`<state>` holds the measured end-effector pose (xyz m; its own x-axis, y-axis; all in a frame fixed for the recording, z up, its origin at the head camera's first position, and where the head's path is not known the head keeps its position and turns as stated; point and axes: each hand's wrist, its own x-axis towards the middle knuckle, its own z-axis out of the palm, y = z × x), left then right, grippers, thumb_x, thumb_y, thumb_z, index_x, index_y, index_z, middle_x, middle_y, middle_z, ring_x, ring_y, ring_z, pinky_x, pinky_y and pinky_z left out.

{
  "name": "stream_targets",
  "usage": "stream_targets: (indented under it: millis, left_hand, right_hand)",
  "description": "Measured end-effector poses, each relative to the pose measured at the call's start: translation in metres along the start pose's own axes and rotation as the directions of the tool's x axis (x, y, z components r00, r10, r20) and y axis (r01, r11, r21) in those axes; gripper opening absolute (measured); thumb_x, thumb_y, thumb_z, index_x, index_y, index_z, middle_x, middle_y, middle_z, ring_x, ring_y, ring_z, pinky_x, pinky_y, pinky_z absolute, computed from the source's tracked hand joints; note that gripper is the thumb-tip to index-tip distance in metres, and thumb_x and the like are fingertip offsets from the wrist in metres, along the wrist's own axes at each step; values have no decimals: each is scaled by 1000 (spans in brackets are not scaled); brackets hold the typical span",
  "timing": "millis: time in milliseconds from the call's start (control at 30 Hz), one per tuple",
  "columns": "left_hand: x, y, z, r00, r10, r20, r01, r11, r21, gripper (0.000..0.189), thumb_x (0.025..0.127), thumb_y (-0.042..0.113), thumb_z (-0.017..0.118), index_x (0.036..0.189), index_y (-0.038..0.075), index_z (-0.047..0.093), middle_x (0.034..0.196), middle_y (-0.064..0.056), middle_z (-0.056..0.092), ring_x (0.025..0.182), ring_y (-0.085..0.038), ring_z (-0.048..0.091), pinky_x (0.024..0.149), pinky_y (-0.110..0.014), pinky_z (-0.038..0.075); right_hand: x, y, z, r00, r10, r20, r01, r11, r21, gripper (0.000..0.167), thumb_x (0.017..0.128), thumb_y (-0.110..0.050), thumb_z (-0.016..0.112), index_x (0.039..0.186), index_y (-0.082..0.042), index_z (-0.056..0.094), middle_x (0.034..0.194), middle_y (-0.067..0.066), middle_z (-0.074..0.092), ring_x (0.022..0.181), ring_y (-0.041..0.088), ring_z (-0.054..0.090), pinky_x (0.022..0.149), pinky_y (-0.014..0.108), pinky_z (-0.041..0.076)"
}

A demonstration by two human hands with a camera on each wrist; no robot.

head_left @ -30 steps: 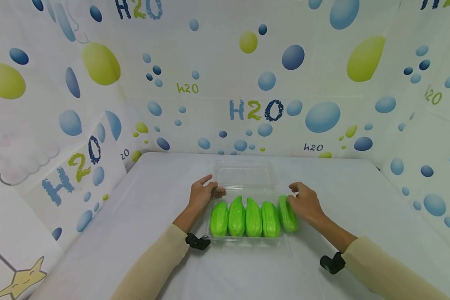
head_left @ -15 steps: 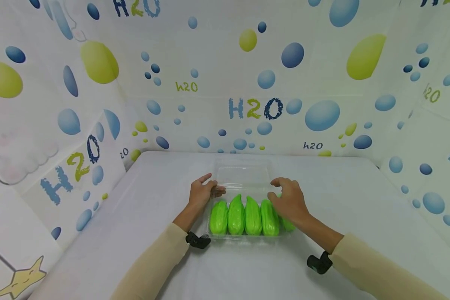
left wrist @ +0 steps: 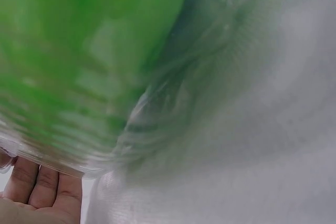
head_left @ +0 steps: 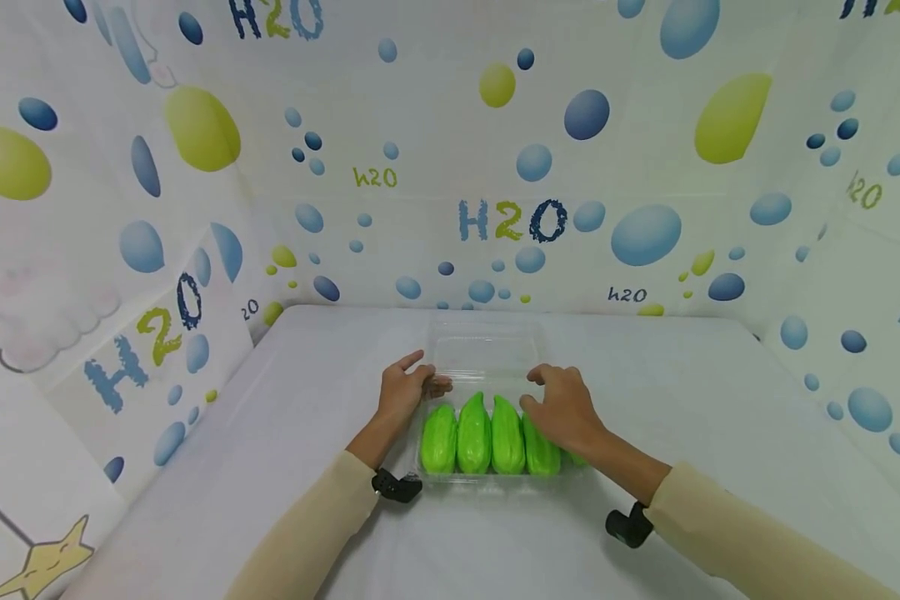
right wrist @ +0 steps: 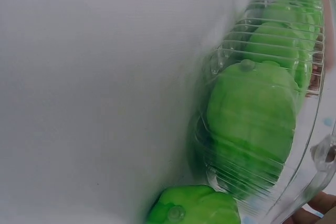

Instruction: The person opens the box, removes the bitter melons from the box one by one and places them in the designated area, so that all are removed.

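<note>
A clear plastic clamshell box (head_left: 487, 478) lies with its lid (head_left: 487, 348) folded back. Several bright green, ridged, elongated vegetables (head_left: 474, 435) stand side by side in it, their pointed tips facing the back. My left hand (head_left: 401, 393) pinches the box's back left corner, thumb on one side of the wall and fingers behind the plastic. Over the box's right side, my right hand (head_left: 566, 407) has thumb and forefinger spread above the rightmost vegetable inside (head_left: 540, 452), hiding its upper end. Another green vegetable (right wrist: 197, 206) lies outside, beside the right wall, mostly covered by this hand in the head view.
A white cloth (head_left: 690, 400) covers the table under the box. White sheets (head_left: 435, 108) printed with bubbles and "H2O" lettering stand behind and at both sides. Dark cameras are strapped to the left wrist (head_left: 396, 486) and right wrist (head_left: 628, 525).
My right hand has left the outer right vegetable and moved left over the box, its fingers now above the neighbouring vegetable inside. The left hand keeps its place on the corner.
</note>
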<state>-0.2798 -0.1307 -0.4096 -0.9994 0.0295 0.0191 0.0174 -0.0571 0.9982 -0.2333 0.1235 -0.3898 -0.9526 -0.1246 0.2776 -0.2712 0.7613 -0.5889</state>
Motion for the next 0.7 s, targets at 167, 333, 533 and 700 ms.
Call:
stream_targets:
  millis: [167,333,533,700]
  left_hand:
    - [12,-16,-3,1000,-4,-9,4,1000,-1,56,104,8,49,155,-6,30,98,-23,75,93,-31,76,89,-43,60]
    - [18,-24,-2,999,15,-38,-15,1000,0,55,104,10,51,155,-2,34,97,-20,76,89,-26,77,85,-38,62]
    - [19,-24,-1,998,22,-61,-20,1000,23,55,102,11,53,154,-2,37,94,-17,77,84,-23,77,79,-35,63]
    - [19,-25,-1,998,23,-59,-21,999,32,56,102,10,53,154,-2,36,94,-17,77,84,-22,77,79,-34,63]
  right_hand:
    - [1,-1,2,999,-19,46,22,998,-66,36,92,-17,65,120,6,67,120,19,69,103,32,56,85,47,55]
    - [1,-2,6,996,-28,81,38,991,-125,36,93,-19,63,120,6,67,120,17,70,98,30,54,84,44,54]
    - [1,-8,13,993,-14,121,32,988,-149,39,93,-23,61,119,5,70,111,16,73,103,32,57,80,45,54]
    - [0,-13,23,990,-7,140,40,972,-233,35,90,-30,61,104,-1,75,84,6,71,89,29,55,77,45,48]
